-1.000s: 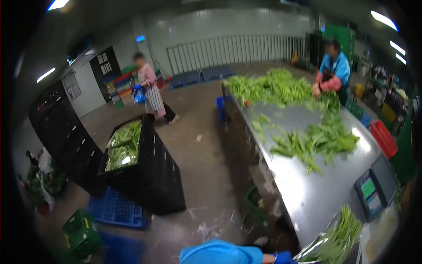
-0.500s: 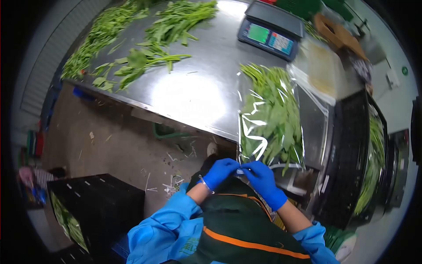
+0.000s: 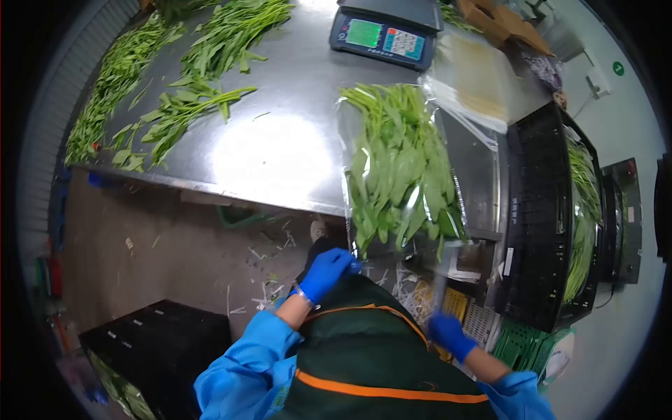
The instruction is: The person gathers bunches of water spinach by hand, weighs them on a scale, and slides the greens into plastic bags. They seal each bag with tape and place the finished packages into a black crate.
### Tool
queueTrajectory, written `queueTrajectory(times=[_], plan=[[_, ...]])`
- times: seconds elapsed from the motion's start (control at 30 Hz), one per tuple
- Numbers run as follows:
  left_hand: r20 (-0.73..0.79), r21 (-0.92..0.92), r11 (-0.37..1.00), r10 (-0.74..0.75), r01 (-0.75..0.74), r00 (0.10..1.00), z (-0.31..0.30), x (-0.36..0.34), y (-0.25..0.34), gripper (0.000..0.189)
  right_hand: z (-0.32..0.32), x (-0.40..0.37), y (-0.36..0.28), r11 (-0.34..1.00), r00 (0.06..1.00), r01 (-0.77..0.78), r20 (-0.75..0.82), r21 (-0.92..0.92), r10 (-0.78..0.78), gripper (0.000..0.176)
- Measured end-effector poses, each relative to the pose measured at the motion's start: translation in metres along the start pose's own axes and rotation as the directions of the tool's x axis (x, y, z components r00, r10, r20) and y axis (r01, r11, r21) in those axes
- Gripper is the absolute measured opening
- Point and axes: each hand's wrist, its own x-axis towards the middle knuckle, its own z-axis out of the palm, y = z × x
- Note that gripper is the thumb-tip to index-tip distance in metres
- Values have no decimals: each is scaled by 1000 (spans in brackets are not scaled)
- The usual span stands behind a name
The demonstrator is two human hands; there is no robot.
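A clear plastic bag of leafy green stems lies on the metal table, stem ends away from me, its near end hanging over the edge. My left hand, in a blue glove, is pinched closed at the bag's near left corner. Lower right, my right hand, also gloved in blue, is smeared by motion and apart from the bag. A blurred pale strip rises from its fingers towards the bag's near edge.
A digital scale stands beyond the bag, beside a stack of clear bags. Loose greens lie at the left of the table. Black crates of greens stand right. Pale strips litter the floor.
My right hand has left the bag's near corner and swung right and towards me with a pale strip. My left hand stays at the corner. The view has shifted right.
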Motion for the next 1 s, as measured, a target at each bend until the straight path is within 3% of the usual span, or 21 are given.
queueTrajectory(times=[0.03, 0.07, 0.1, 0.13, 0.17, 0.2, 0.23, 0.27, 0.3, 0.33, 0.37, 0.43, 0.47, 0.53, 0.57, 0.63, 0.77, 0.87, 0.97, 1.0], plan=[[94, -89, 994, -53, 62, 994, -8, 2, -10, 20, 131, -53, 78, 613, 981, -31, -93, 789, 170, 16], [75, 279, 958, 52, -71, 996, -15, -6, -7, 18, 139, -70, 106, 612, 975, -46, -97, 790, 198, 16], [89, 608, 771, 170, -189, 981, -25, -11, -1, 19, 146, -81, 134, 692, 991, -93, 3, 716, 131, 20], [148, 836, 474, 292, -277, 945, -32, -16, 16, 25, 153, -89, 153, 762, 991, -125, 114, 635, 67, 24], [251, 946, 104, 364, -307, 897, -37, -21, 28, 33, 164, -102, 156, 816, 970, -150, 243, 558, 12, 28], [278, 940, 97, 337, -327, 899, -39, -19, 32, 33, 181, -117, 152, 860, 927, -162, 374, 484, -36, 33], [435, 892, -104, 462, -439, 773, -38, -10, 39, 36, 72, -74, 94, 853, 931, -355, 233, 382, 283, 20], [579, 811, -312, 548, -495, 603, -34, -1, 45, 41, 36, -34, 95, 935, 948, -131, -235, 331, 216, 22], [587, 806, -320, 542, -499, 601, -28, 7, 46, 41, 0, 12, 95, 902, 670, 200, -726, 382, 158, 30], [698, 711, -395, 500, -582, 513, -23, 17, 45, 42, -60, 32, 77, 938, 535, 151, -823, 313, 188, 32], [795, 600, -469, 443, -648, 415, -21, 26, 44, 44, -80, 60, 86, 985, 394, 116, -916, 131, 75, 41], [817, 568, -467, 420, -678, 395, -17, 32, 44, 41, -114, 84, 94, 986, 467, 149, -874, -70, -132, 42], [815, 571, -447, 409, -689, 410, -18, 31, 46, 38, -112, 85, 96, 986, 463, 158, -878, -52, -120, 42], [764, 612, -335, 482, -716, 428, -18, 31, 49, 30, -113, 82, 108, 895, 492, 292, -750, -337, -442, 43], [755, 624, -330, 489, -708, 437, -18, 26, 52, 30, -117, 78, 108, 889, 490, 302, -743, -345, -456, 43], [609, 724, -138, 587, -676, 533, -24, 14, 59, 29, -117, 70, 100, 885, 468, 376, -768, -275, -437, 41], [598, 754, -177, 584, -633, 549, -33, 7, 60, 26, -112, 82, 100, 877, 483, 375, -744, -301, -461, 41], [593, 771, -195, 565, -606, 573, -38, 5, 56, 27, -116, 87, 84, 882, 430, 433, -817, -186, -383, 42], [556, 785, -139, 585, -603, 590, -40, 5, 55, 27, -118, 85, 78, 892, 490, 442, -808, -94, -328, 43], [558, 782, -134, 584, -608, 589, -41, 5, 56, 27, -119, 84, 74, 901, 521, 430, -831, 59, -194, 42]])
